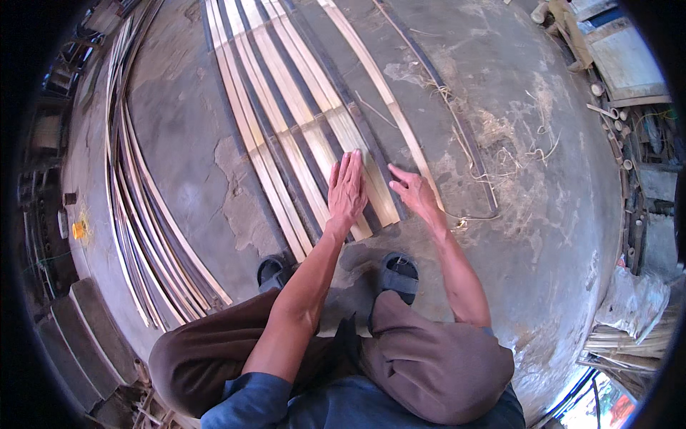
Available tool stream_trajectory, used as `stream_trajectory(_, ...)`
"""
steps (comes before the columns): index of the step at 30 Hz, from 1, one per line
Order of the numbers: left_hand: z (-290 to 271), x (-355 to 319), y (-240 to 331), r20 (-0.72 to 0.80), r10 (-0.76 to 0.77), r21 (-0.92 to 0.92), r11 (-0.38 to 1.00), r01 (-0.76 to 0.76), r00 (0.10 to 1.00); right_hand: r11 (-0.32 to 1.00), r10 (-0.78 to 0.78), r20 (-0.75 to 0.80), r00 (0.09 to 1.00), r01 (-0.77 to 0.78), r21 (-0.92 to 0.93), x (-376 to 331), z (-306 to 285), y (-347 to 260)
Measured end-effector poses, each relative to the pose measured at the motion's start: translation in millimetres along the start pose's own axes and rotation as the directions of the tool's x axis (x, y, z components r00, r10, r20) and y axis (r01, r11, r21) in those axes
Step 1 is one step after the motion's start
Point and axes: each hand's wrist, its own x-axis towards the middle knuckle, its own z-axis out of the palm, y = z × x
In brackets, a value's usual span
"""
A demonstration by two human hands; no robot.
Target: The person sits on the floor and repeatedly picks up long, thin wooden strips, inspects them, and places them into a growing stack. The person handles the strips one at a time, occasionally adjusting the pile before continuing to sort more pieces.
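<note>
Long pale and dark strips, which look like split bamboo, lie side by side on the floor and run away from me. My left hand [348,189] rests flat, fingers stretched out together, on a pale strip [325,159] near the row's near end. Just right of the row is my right hand [416,191], its foremost fingers apart and pointing left toward a dark strip [376,154]. Nothing shows between those fingers; the others are partly hidden. Beyond that hand, a separate pale strip [386,89] slants away.
A loose bundle of thin strips [132,193] lies at the left. To the right, another dark strip [464,129] has stringy fibres around it. My sandalled feet stand at the row's near end. Steps [93,336] are at lower left; a plastic bag [632,304] and stacked items line the right.
</note>
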Motion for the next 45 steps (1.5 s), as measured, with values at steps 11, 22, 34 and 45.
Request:
stream_trajectory(11, -27.9, -0.2, -55.3, -0.217, -0.231, 0.021, 0.970, 0.241, 0.948, 0.946, 0.006, 0.091, 0.996, -0.036, 0.323, -10.4, 23.2, -30.1)
stream_trajectory(22, -23.3, -3.7, -52.3, -0.185, -0.236, 0.093, 0.962, 0.256, 0.954, 0.990, -0.026, 0.045, 0.999, 0.020, 0.141, -7.3, 43.2, -38.3)
stream_trajectory(34, -38.3, -2.2, -79.3, -0.211, -0.160, -0.092, 0.985, 0.143, 0.964, 0.912, 0.015, 0.222, 0.975, -0.105, 0.397, -14.4, 50.7, -71.6)
stream_trajectory(45, -76.3, -21.0, -96.9, -0.254, -0.214, -0.109, 0.975, 0.192, 0.943, 0.964, -0.045, -0.310, 0.950, 0.123, 0.235, -25.4, 73.5, -58.3)
